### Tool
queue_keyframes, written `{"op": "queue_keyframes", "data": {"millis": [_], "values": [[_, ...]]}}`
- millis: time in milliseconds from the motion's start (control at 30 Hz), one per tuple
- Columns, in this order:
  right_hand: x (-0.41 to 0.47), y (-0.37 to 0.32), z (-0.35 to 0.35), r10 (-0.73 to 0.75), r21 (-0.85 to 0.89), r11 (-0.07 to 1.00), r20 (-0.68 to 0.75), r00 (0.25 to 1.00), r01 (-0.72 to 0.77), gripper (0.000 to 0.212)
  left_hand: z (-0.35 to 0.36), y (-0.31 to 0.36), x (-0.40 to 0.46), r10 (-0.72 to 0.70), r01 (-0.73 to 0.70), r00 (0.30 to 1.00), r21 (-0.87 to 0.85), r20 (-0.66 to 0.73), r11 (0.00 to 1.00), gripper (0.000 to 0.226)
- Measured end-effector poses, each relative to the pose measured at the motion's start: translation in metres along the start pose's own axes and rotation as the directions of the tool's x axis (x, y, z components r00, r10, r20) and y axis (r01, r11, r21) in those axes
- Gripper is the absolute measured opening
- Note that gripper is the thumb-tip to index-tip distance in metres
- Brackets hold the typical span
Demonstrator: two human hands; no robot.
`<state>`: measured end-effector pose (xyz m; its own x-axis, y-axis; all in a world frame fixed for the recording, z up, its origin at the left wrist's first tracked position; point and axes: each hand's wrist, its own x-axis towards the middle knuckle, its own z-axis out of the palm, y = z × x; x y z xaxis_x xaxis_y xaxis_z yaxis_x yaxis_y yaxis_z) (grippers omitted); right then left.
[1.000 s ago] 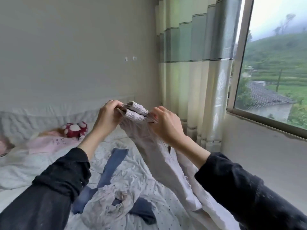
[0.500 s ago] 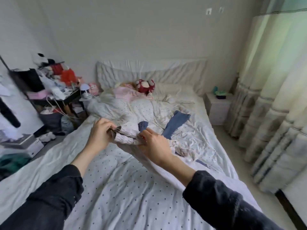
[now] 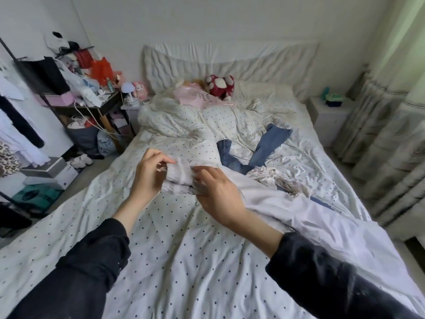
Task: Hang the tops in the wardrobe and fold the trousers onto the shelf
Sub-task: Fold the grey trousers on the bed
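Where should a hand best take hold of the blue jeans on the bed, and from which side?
Grip the jeans at the far leg end, reaching from above on the curtain side. That leg lies flat and uncovered on the bed, while the near part is buried under the crumpled cloth.

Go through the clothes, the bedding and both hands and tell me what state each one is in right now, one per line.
Pale trousers: bunched at the cuffs, held up over the bed, rest trailing to the right.
Left hand: pinches the gathered cuffs.
Right hand: grips the same cuffs.
Blue jeans: unfolded, sprawled on the bed.
Floral garment: crumpled, lying by the jeans.
Spotted duvet: rumpled, heaped toward the pillows.
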<state>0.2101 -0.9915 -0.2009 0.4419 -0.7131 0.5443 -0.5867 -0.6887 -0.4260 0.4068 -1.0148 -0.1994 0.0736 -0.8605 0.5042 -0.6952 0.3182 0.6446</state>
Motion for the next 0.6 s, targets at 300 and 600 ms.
{"op": "queue_keyframes", "data": {"millis": [300, 600], "values": [[-0.069, -0.018, 0.185, 0.193, -0.119, 0.979, 0.810, 0.554, -0.167, 0.060, -0.034, -0.208, -0.147, -0.380, 0.137, 0.793, 0.469, 0.476, 0.873, 0.029], [-0.124, 0.033, 0.229, 0.430, -0.315, 0.891, 0.814, 0.390, -0.326, 0.061, 0.060, -0.228, -0.219, -0.364, 0.125, 0.615, 0.370, 0.699, 0.921, 0.050]]}}
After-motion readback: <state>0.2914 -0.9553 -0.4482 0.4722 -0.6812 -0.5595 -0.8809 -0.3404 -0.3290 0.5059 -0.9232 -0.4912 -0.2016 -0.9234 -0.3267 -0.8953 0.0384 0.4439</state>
